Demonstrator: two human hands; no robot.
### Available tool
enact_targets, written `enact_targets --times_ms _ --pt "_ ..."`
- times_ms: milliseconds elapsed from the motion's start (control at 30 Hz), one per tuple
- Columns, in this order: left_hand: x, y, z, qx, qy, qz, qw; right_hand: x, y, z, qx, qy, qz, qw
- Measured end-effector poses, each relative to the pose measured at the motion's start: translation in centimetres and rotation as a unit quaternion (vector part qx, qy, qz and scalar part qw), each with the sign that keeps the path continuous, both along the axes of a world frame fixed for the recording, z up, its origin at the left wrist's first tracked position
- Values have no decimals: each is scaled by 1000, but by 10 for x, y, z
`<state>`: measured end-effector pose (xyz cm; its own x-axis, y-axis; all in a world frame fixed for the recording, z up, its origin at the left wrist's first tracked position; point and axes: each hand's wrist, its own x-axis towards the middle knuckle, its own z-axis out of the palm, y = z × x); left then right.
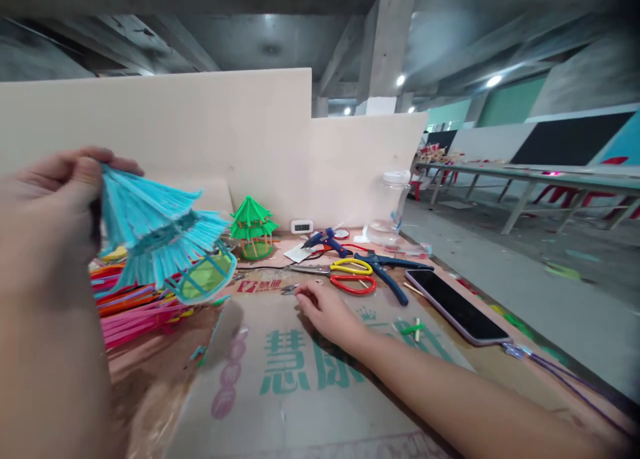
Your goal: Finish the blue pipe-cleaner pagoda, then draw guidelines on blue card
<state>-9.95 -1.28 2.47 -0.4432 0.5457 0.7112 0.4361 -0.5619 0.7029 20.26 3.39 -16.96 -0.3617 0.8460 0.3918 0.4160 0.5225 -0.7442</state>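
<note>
My left hand (70,192) grips a light-blue model pavilion (155,225) by the peak of its two-tiered roof. The model hangs tilted in the air at the left, with a ring-shaped railing and a green base at its lower end. My right hand (325,309) rests over the cardboard sheet (250,412), its fingers curled together. A small metal piece (289,289) lies at those fingertips; whether they hold it or anything else is unclear. Just beyond are scissors (353,283) with a yellow and a red handle.
A green model pavilion (251,229) stands behind, near a small digital clock (301,227). Blue glue gun (327,241), blue pliers (387,272), phone (457,305) and clear plastic jar (390,205) are at the right. Colourful fuzzy sticks (135,312) lie left. A pale partition (200,132) rises behind.
</note>
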Motion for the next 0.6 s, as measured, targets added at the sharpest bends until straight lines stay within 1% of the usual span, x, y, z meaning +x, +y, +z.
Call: enact_targets --times_ms 33,67,167,233,333,400,467,533,600 --pt "6 6 -3 8 -11 -23 1000 0 -1 0 1 4 3 1000" --pt "15 14 -6 -3 -5 -43 999 0 -1 0 2 12 3 1000" --pt "47 45 -15 -39 45 -97 993 5 -1 10 18 49 -16 999" --pt "68 66 -18 -58 79 -139 985 11 2 25 39 75 -34 996" --pt "93 89 -19 -84 117 -191 971 21 13 59 68 102 -47 991" --pt "106 97 -20 -95 130 -216 963 25 23 81 83 101 -47 990" --pt "113 98 -22 -97 133 -234 958 28 31 96 92 88 -47 991" --pt "114 95 -25 -92 127 -242 958 32 34 99 99 60 -51 992" --pt "107 88 -28 -84 118 -241 960 37 33 92 105 15 -58 993"
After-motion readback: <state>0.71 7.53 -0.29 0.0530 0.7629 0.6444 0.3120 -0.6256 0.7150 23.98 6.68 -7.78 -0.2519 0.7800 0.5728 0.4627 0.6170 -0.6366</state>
